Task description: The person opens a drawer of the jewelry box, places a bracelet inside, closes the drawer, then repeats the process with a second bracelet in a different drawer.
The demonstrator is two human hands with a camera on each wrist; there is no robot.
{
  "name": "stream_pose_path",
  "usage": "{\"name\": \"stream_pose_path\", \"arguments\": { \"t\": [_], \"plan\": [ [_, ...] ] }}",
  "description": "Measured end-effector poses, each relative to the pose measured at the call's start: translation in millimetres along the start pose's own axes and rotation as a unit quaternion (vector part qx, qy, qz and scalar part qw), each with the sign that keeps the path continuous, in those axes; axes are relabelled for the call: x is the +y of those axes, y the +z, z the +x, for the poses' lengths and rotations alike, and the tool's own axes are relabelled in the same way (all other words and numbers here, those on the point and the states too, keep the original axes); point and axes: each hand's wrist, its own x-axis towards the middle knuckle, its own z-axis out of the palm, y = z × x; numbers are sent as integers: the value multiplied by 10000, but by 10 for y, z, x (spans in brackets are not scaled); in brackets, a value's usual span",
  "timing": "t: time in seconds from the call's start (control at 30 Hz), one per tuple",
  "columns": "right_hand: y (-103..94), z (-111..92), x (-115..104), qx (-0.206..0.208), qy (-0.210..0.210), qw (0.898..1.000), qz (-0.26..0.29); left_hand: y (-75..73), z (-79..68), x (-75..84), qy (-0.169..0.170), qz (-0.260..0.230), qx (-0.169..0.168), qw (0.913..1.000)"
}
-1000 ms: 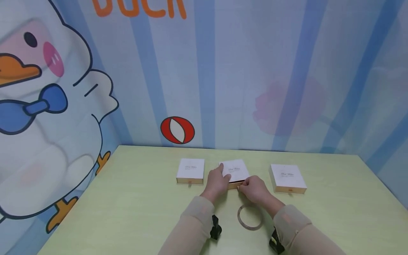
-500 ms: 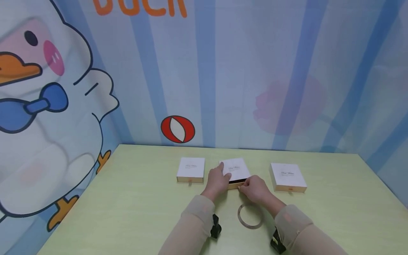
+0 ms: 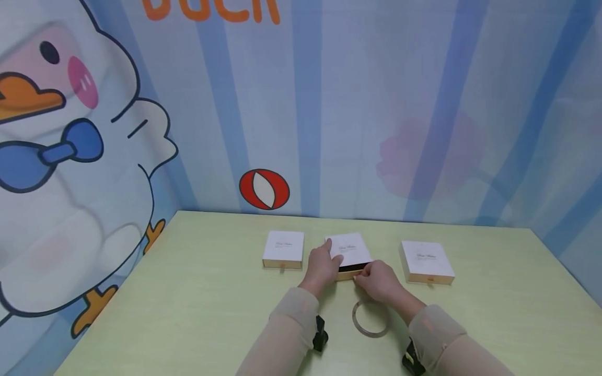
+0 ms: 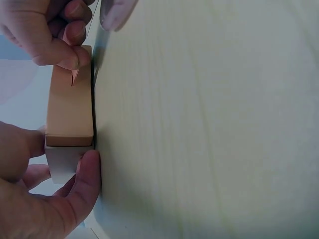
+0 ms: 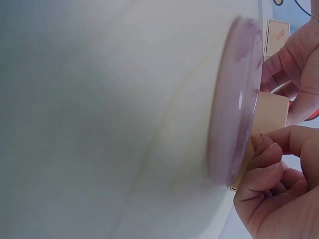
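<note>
The middle box sits on the worktop between the left box and the right box, its tan drawer a little way out on the near side. The left hand grips the white cover; the right hand pinches the drawer's small tab. It is best to hold the cover firm and pull slowly, straight and flat. A hard tug could rip the tab or bump the ring lying just nearer.
</note>
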Motion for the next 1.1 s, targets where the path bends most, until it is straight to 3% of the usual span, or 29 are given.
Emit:
{"name": "stream_pose_path", "arguments": {
  "t": [1.1],
  "plan": [
    [-3, -95, 4, -48, 19, 10000, 57, -17, -5, -14, 27, -125, -11, 9999]
  ]
}}
